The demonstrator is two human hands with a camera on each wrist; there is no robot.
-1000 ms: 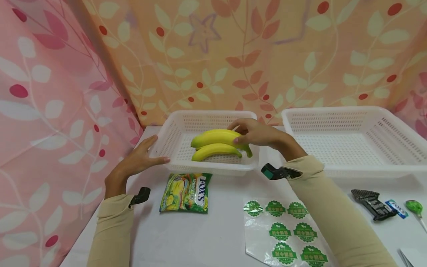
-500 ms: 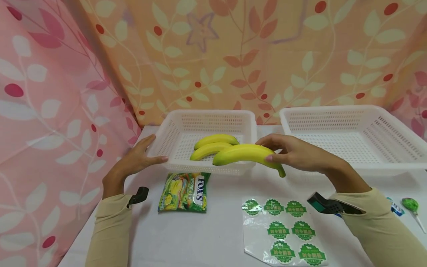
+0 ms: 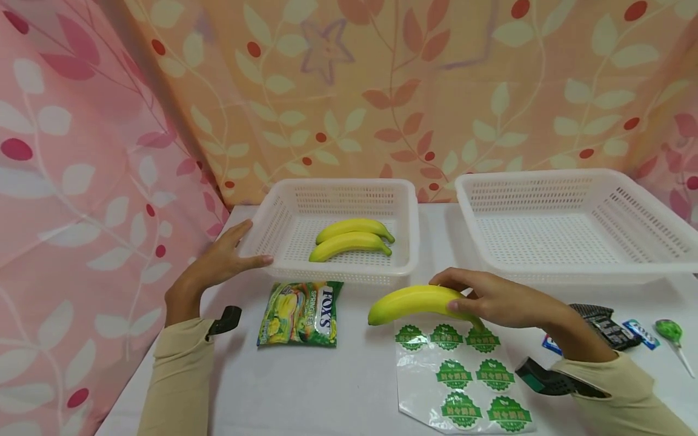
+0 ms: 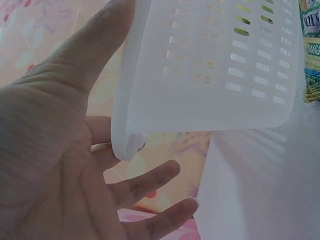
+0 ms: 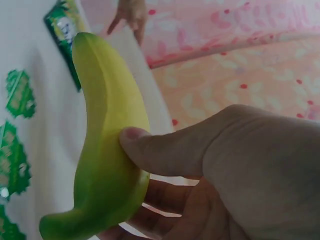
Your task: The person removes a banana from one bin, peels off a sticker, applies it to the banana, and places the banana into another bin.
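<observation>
Head view looks forward and down over the whole tabletop (image 3: 349, 387). Left wrist view sits very close under the small basket (image 4: 210, 65), facing its wall. Right wrist view sits close behind the banana (image 5: 107, 150), facing leftward; both also show in the head view.

On the white table (image 3: 354, 387) two white perforated plastic baskets stand side by side at the back. The left basket (image 3: 406, 242) holds two yellow bananas (image 3: 351, 237); the right basket (image 3: 572, 278) stands well apart. Before the left basket lies a green candy packet (image 3: 300, 313); right of it a clear sticker sheet (image 3: 463, 378), with a third banana (image 3: 417, 301) at its far edge.
</observation>
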